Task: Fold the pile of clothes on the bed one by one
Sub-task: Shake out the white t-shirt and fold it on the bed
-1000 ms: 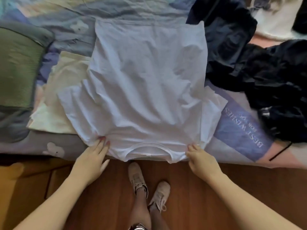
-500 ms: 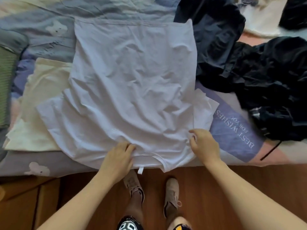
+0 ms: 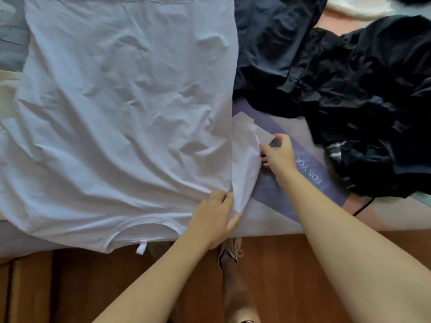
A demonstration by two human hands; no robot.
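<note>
I see the crumpled white cotton T-shirt [image 3: 121, 113] spread collar-near on the bed, my left hand [image 3: 213, 217] pinching its shoulder seam, my right hand [image 3: 277, 155] pinching the sleeve, which I judge could bunch crookedly if pulled unevenly.

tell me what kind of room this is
Most likely a bedroom at home. A white t-shirt lies spread on a bed with a printed bedsheet, a heap of dark clothes sits beside it, and a wooden floor runs along the bed's edge.
</note>
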